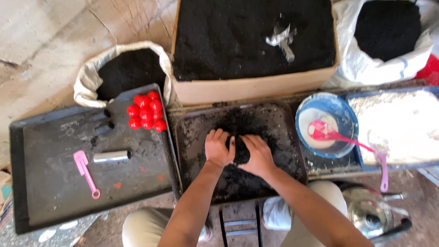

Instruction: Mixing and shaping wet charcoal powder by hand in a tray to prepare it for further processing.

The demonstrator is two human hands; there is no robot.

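- Lump of black powder (241, 154): dark, damp-looking, matte, pressed into a clump between the two hands, at the middle of the middle tray (283, 123).
- Left hand (218, 147): fingers curled over the lump's left side, grip closed around it, palm down.
- Right hand (259, 155): cupped against the lump's right side, grip likewise closed on it; fingertips of both hands nearly meet over the top.
- Middle tray: dark, shallow, rounded corners, smeared and scattered with the same black powder, thickest just above the hands.
- Cardboard box (251, 87), just beyond the middle tray: filled to near its rim with black powder; a metal scoop (282, 39) lies half sunk in it.
- Cloth sack (89, 80), beyond and left of the middle tray: mouth rolled down, holds black powder.
- White sack (361, 68), beyond and right: also black powder inside.
- Blue bowl (340, 107), just right of the middle tray: white powder in the bottom, with a pink spoon (329, 133) resting in it.
- Blue tray (356, 98), farther right, touching the bowl: heaped with white powder.
- Left tray (45, 183), beside the middle tray: carries a cluster of red balls (146, 112), a metal tube (112, 156) and a small pink scoop (84, 170).
- Metal kettle (368, 210), near and right of the middle tray, on the floor.
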